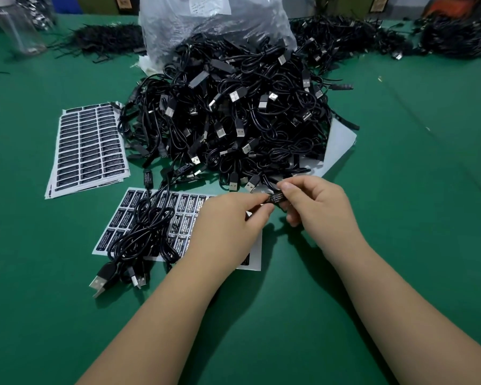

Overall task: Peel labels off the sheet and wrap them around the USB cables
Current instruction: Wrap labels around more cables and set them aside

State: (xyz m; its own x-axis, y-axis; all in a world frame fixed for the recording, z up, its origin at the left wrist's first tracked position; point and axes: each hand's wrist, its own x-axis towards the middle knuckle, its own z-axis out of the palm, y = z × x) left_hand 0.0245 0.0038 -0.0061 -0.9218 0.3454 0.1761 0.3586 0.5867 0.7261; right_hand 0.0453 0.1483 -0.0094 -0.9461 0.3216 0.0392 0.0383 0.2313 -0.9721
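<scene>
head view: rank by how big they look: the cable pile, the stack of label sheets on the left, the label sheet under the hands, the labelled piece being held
1. Cable pile
2. Stack of label sheets and label sheet under the hands: alike, and the sheet is partly covered, so unranked
3. Labelled piece, smallest

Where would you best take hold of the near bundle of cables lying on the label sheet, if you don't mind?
Probably the cable bundle by its coiled middle, from above: the loops lie flat on the label sheet, while the USB plugs splay loose toward you. The left hand is nearest.
</scene>
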